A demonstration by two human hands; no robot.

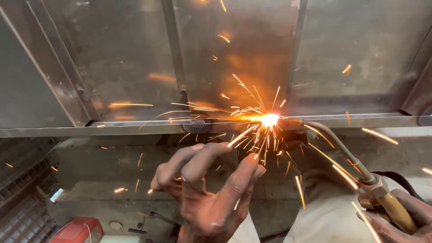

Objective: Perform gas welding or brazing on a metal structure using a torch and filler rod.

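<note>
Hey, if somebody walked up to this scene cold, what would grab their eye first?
The white-hot flare at mid-frame, where the torch tip meets the horizontal steel rail, throwing orange sparks outward and down. Next, the left hand raised just below the flare, fingers pinched as if holding a thin rod, amid the sparks. At lower right, the right hand grips the brass-handled gas torch, its bent tube reaching to the flare.

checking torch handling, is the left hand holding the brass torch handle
No, the right hand grips the brass torch handle; the left hand is raised near the sparks, fingers spread.
</note>
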